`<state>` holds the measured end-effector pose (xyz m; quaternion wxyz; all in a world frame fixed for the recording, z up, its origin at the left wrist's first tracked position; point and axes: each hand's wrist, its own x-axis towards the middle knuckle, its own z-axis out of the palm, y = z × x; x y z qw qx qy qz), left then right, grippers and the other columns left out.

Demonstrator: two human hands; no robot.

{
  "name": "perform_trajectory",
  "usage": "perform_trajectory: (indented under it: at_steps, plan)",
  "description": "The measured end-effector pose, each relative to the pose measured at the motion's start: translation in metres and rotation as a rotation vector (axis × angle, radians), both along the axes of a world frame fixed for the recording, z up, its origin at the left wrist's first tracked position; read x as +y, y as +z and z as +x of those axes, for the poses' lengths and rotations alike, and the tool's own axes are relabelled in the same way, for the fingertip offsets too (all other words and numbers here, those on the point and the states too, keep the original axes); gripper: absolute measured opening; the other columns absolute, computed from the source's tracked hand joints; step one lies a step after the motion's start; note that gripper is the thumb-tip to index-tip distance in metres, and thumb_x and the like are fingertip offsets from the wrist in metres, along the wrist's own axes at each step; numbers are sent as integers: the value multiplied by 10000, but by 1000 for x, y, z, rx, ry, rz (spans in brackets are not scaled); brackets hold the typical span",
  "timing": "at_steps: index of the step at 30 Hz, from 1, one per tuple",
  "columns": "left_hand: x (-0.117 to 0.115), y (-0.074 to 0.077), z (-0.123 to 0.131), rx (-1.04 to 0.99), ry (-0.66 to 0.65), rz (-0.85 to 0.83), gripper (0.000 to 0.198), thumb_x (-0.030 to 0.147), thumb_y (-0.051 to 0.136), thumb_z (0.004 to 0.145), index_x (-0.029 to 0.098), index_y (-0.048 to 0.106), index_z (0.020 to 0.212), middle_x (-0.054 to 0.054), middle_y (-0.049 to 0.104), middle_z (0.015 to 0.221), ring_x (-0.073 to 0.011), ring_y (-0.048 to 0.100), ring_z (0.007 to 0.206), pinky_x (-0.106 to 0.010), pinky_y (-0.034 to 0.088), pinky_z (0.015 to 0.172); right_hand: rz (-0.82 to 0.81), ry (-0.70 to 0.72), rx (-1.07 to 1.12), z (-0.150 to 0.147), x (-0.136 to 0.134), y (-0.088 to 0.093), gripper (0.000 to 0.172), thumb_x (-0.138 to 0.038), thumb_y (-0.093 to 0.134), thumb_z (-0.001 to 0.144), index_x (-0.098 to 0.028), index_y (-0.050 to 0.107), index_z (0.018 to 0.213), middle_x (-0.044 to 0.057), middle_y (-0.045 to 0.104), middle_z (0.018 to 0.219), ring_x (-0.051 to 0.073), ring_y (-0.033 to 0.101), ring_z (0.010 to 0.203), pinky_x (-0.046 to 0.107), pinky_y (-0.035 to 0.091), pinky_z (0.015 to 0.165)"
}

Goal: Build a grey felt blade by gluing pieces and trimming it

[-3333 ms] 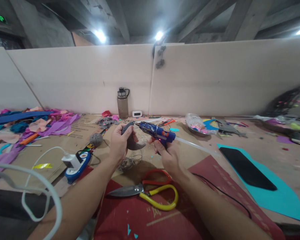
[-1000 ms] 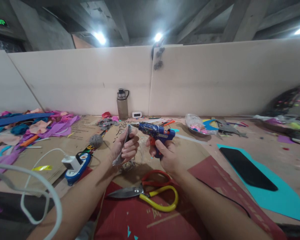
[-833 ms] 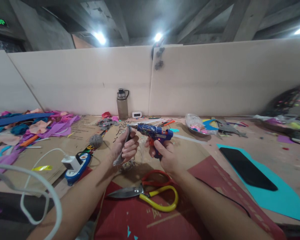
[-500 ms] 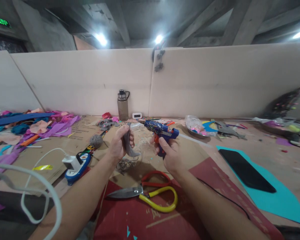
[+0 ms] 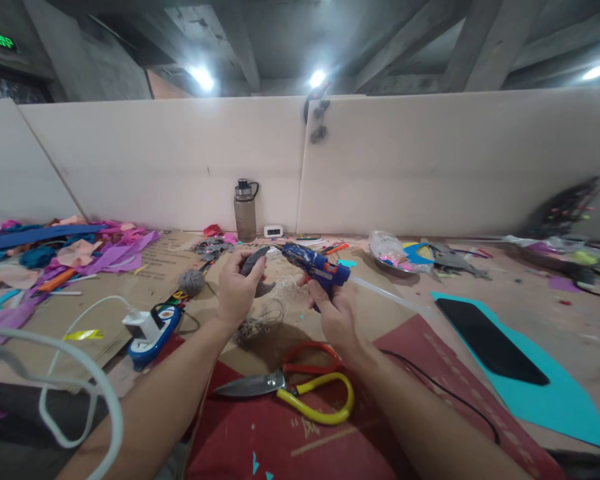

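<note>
My left hand (image 5: 237, 287) is closed around a grey, curved piece (image 5: 255, 260) that looks like felt or foam; its lower end sticks out below my fingers. In my right hand (image 5: 333, 310) is a blue hot glue gun (image 5: 315, 263), held by its handle, with a long clear glue stick (image 5: 380, 292) jutting from the back. The gun's nozzle points left, close to the upper end of the grey piece; I cannot tell whether they touch. Below both hands lie large scissors (image 5: 275, 385) with one red and one yellow handle. A tangle of grey yarn (image 5: 257, 323) sits just under my left hand.
A blue power strip (image 5: 155, 343) with a white plug and a grey yarn ball (image 5: 191, 282) lie left. Behind stands a water bottle (image 5: 245, 212). A black phone (image 5: 490, 340) rests on turquoise sheet (image 5: 570, 413) at right. Coloured scraps (image 5: 80, 253) pile up far left.
My left hand has turned, tilting the grey piece so its top leans right. The glue gun has shifted slightly left and its nozzle is now nearer the piece.
</note>
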<state>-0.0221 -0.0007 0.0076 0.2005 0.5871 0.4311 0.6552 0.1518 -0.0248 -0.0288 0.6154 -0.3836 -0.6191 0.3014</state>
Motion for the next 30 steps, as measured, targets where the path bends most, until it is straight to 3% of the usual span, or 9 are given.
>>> perform_trajectory:
  at_steps: [7, 13, 16, 30]
  plan:
    - [-5, 1, 4, -1, -6, 0, 168, 331, 636, 762, 181, 561, 773, 33, 572, 619, -96, 569, 517, -200, 460, 525, 16, -3, -64, -1, -2, 3, 305, -434, 498, 876, -181, 653, 941, 50, 657, 836, 161, 565, 693, 298, 447, 659]
    - [-6, 3, 8, -343, -288, -184, 249, 372, 672, 726, 192, 519, 804, 36, 572, 622, -99, 545, 474, -229, 492, 482, -8, 43, -36, -3, -5, 5, 291, -441, 527, 857, -205, 652, 974, 62, 658, 886, 175, 554, 704, 309, 446, 625]
    - [-4, 3, 8, -435, -376, -250, 263, 363, 679, 716, 184, 503, 792, 33, 576, 632, -92, 531, 469, -239, 504, 468, -23, 44, 8, -2, -4, 5, 293, -450, 525, 856, -197, 656, 928, 43, 641, 803, 154, 530, 641, 287, 427, 595]
    - [-7, 11, 7, -578, -508, -358, 271, 324, 714, 685, 158, 511, 756, 29, 555, 613, -62, 486, 443, -175, 448, 393, -102, 134, 135, -5, -4, 11, 327, -471, 538, 832, -159, 631, 811, -12, 544, 600, 106, 459, 507, 255, 374, 520]
